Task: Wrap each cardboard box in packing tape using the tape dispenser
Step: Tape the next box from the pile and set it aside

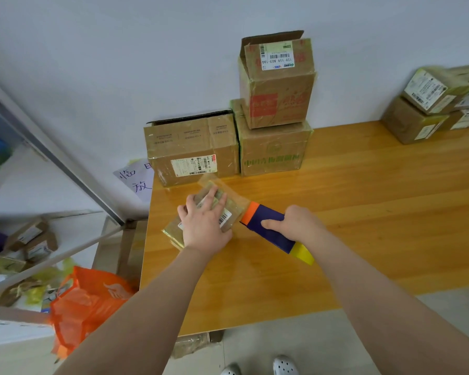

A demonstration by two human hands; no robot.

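Note:
A small flat cardboard box (229, 211) with a white barcode label lies on the wooden table (363, 212), shiny with tape. My left hand (205, 223) presses flat on top of it, fingers spread and straight. My right hand (295, 224) grips the tape dispenser (266, 226), a purple body with an orange front end and a yellow rear. The orange end meets the box's right edge. A strip of clear tape (228, 189) runs from there across the box's far corner.
Three larger cardboard boxes stand against the wall: a wide one (192, 150), a green-printed one (274, 151) and an open one (278, 85) stacked on it. More small boxes (431, 109) sit at the far right. An orange bag (87, 301) and shelving with parcels lie left of the table.

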